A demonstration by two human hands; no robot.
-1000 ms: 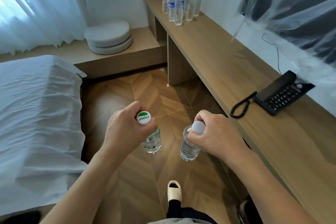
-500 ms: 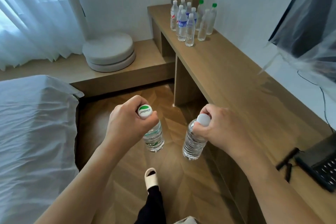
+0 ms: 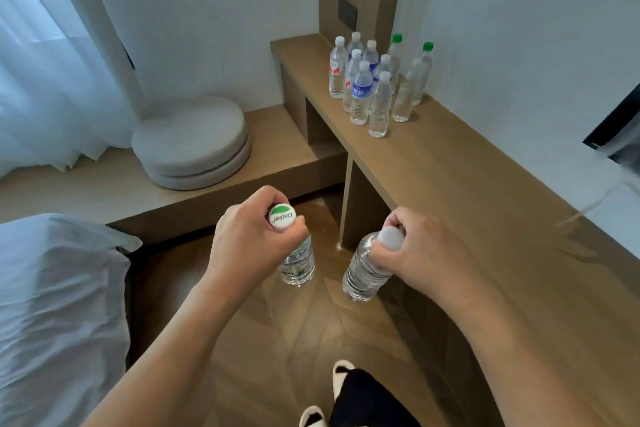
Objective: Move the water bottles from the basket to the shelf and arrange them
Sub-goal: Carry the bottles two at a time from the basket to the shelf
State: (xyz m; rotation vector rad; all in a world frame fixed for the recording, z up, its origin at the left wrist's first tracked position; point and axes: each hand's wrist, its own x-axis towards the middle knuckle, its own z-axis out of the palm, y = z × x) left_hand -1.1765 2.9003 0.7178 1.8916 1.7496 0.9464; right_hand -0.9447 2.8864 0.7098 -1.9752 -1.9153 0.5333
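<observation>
My left hand [image 3: 247, 243] grips the neck of a small clear bottle with a green-and-white cap [image 3: 298, 262], held upright over the wooden floor. My right hand [image 3: 420, 255] grips the neck of a second clear bottle with a white cap [image 3: 365, 269], tilted slightly. Both hang in front of me, left of the long wooden shelf [image 3: 450, 177]. At the shelf's far end stands a cluster of several water bottles [image 3: 372, 87], most with white caps, two with green caps. No basket is in view.
A bed with white sheets [image 3: 59, 305] fills the left. Two round grey cushions [image 3: 194, 142] lie on a low wooden platform under white curtains. A dark screen edge [image 3: 616, 128] shows at the right wall. My slippered feet [image 3: 341, 388] stand on the parquet floor.
I have walked forward along the shelf; the bottle cluster is nearer and larger. The telephone has passed out of view. Both hands still hold their bottles.
</observation>
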